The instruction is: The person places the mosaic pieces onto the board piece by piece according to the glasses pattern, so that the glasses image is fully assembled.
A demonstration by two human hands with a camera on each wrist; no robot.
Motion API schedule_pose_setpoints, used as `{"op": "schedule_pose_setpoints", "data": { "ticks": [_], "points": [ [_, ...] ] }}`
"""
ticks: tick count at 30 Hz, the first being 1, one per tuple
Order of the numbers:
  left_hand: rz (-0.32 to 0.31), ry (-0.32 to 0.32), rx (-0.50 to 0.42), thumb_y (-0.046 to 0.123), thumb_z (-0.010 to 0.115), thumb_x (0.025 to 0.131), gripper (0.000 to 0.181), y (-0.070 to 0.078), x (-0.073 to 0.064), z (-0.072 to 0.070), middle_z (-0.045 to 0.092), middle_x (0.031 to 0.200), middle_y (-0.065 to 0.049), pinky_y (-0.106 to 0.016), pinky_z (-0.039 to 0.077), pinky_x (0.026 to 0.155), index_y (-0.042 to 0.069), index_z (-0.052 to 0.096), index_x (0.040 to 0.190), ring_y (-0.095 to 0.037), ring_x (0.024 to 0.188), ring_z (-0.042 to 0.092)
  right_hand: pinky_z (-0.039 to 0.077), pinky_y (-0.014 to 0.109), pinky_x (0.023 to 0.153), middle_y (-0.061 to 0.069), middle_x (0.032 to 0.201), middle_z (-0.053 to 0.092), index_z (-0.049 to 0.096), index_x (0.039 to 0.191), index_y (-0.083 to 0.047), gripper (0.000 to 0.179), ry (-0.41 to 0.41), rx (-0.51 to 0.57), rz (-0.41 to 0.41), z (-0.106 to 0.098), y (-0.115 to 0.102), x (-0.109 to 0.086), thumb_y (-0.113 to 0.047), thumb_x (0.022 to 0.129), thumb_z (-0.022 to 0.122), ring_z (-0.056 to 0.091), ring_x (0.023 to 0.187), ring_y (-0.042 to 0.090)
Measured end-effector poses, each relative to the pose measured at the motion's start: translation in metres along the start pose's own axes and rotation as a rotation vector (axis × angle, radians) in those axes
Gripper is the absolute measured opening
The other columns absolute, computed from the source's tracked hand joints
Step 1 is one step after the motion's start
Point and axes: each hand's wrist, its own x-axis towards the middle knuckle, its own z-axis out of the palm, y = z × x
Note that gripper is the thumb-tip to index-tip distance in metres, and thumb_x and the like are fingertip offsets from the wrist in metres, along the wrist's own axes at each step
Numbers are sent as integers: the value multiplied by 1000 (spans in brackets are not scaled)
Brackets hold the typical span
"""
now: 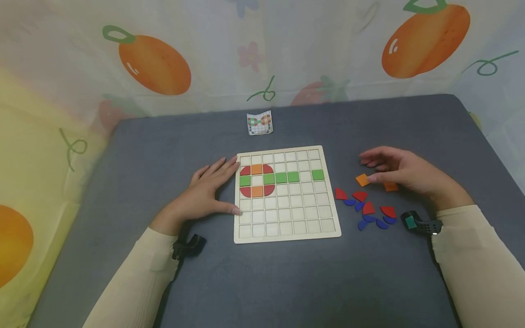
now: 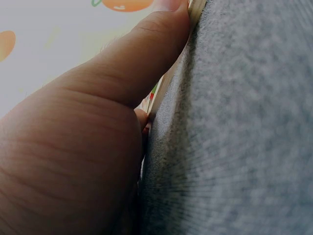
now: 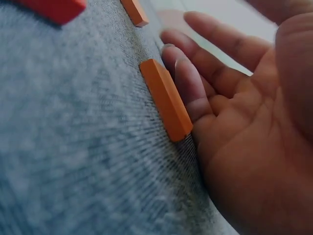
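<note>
Now, likely picking: right hand (image 1: 404, 175), frame right, thumb and fingers apart by orange square (image 1: 362, 180); next needs a pinch. Left hand (image 1: 201, 193), centre-left, spread against board (image 1: 287, 240).

We see two long cream sleeves, the left sleeve (image 1: 137, 275) toward the left edge of the table (image 1: 287, 282) and the right sleeve (image 1: 477, 259) toward its right edge. The cloth looks plain, with soft folds and some faint lines on the left one. By the left cuff we find a black wristband (image 1: 189, 246) with a dark, blocky unit. The other wristband (image 1: 428, 227) is black too, with a teal square (image 1: 410, 222) on its end and a small pale glint near the cuff. The left hand (image 1: 201, 193) and right hand (image 1: 404, 171) are bare.
</note>
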Motion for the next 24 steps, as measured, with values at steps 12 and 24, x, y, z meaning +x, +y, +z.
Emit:
{"op": "schedule_pose_setpoints", "data": {
  "ticks": [12, 24],
  "points": [
    [0, 3, 5, 65, 92, 79, 129, -1, 1, 0, 10, 181, 9, -61, -1, 125, 23, 20, 177, -22, 166, -1, 49, 32, 72, 3, 128, 60, 80, 121, -13, 25, -47, -256, -17, 5, -15, 4, -18, 97, 87, 54, 90, 22],
    [-6, 3, -2, 64, 93, 79, 129, 0, 0, 0, 10, 181, 9, -61, -2, 125, 22, 20, 177, -23, 166, -1, 50, 36, 55, 7, 100, 69, 75, 118, -9, 19, 32, -193, 68, 16, -26, 6, -18, 103, 81, 58, 72, 27]
  ]
}}
